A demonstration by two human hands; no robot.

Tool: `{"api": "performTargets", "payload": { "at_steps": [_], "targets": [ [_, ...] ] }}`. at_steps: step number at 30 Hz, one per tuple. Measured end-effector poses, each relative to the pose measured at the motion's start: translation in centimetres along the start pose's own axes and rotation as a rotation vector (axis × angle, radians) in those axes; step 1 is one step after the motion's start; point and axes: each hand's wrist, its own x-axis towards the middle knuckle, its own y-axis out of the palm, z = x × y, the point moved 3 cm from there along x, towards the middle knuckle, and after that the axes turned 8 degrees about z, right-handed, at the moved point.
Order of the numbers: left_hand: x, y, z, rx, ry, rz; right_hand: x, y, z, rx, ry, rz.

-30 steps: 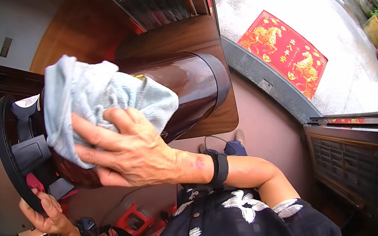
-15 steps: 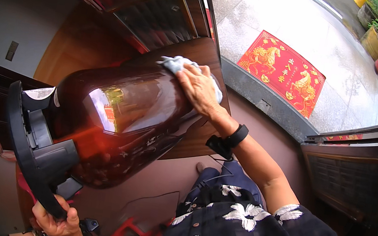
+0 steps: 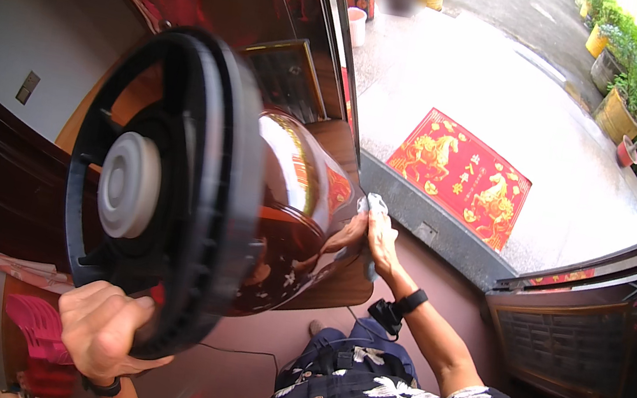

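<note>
Ring (image 3: 232, 177) higher in curled left hand (image 3: 102, 329)

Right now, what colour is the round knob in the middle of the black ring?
The round knob is light grey; the head view shows it best.

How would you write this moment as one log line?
left hand: grips black ring | right hand: presses pale cloth against glossy dark-red body | red mat: lies outdoors
</note>
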Motion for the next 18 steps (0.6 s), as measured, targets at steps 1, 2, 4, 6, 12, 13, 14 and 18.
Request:
{"api": "performTargets", "payload": {
  "at_steps": [1,2,4,6,12,13,14,18],
  "targets": [
    [1.9,0.6,-0.4,0.003,0.003,-0.015,-0.5,-0.1,0.9,0.075,0.035,0.001],
    [3.7,1.1,-0.8,0.005,0.007,-0.031,-1.0,-0.2,2.1,0.15,0.069,0.002],
    [6.0,1.8,-0.6,-0.032,0.06,0.011,-2.8,-1.3,6.7,0.321,0.216,0.099],
    [8.1,1.9,-1.1,0.013,0.129,0.047,-1.6,-0.4,5.0,0.096,-0.233,-0.085],
    [10.9,2.5,-5.1,0.215,0.429,0.24,-2.1,0.9,7.9,0.528,-0.077,0.072],
    [10.9,3.0,-5.5,0.218,0.464,0.24,-1.9,1.6,7.7,0.534,-0.127,0.08],
    [10.0,3.2,-5.5,0.232,0.501,0.298,-1.8,2.2,7.9,0.535,-0.186,0.09],
    [9.7,4.9,-5.3,0.231,0.563,0.35,-1.6,1.9,7.0,0.522,-0.377,0.055]
  ]
}}
